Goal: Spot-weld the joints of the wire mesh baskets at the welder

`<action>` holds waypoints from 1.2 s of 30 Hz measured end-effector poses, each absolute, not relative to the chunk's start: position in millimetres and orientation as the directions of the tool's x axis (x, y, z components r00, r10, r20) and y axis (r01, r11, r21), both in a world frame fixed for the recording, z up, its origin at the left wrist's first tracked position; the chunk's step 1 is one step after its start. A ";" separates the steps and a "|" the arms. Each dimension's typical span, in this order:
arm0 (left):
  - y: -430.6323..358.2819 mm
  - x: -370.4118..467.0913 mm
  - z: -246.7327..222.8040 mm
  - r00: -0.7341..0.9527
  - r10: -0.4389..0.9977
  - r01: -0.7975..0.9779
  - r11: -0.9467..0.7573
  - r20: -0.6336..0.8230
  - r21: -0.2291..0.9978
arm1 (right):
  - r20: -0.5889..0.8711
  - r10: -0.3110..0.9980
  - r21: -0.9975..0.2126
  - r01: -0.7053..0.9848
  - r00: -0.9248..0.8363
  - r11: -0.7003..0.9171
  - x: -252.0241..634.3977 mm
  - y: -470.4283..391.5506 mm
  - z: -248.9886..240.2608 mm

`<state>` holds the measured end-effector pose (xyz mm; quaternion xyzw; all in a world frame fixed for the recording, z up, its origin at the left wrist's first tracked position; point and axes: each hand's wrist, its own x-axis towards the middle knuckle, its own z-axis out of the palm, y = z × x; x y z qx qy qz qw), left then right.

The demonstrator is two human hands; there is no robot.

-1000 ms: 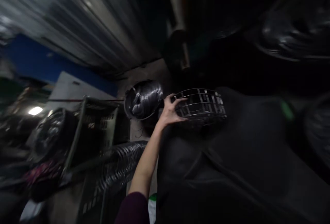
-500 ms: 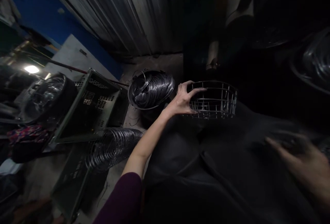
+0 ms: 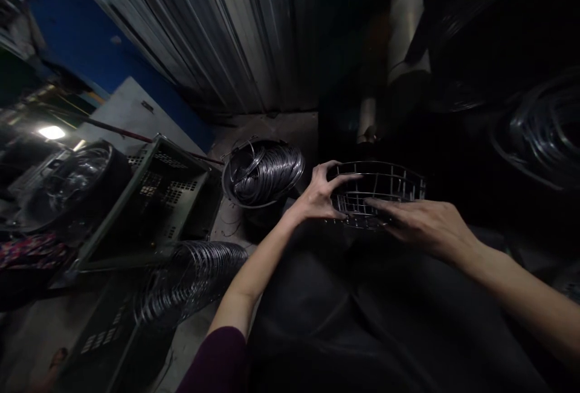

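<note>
The left hand [image 3: 319, 195] gripped the near-left rim of the wire basket [image 3: 378, 191], fingers curled over its top wire, while the right hand [image 3: 423, 224] lay flat with fingers stretched onto the basket's front edge. The basket rested on a dark cloth-covered surface [image 3: 385, 314], with a bucket of coiled wire [image 3: 263, 172] just to its left and a green crate [image 3: 154, 200] beyond.

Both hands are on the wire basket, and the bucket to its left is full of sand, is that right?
Not quite. In the head view the bucket holds coils of shiny wire, not sand. The rest stands: the left hand grips the near left rim of the wire basket, the right hand lies on its front edge, and the bucket sits to the basket's left.
</note>
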<state>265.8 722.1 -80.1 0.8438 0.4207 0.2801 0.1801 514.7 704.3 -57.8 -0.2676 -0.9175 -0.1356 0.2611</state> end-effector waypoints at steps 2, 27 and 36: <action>729.0 268.1 -84.4 0.461 0.816 0.582 -0.574 0.348 0.576 | 0.572 0.370 0.151 0.538 -0.732 0.829 517.6 712.1 -49.8; 791.3 274.8 -82.7 0.398 0.846 0.554 -0.530 0.355 0.642 | 0.549 0.291 0.221 0.471 -0.784 0.854 527.5 778.7 -29.0; 796.3 271.4 -78.9 0.389 0.873 0.532 -0.473 0.293 0.702 | 0.464 0.531 0.109 0.640 -0.709 0.760 535.2 776.3 -40.1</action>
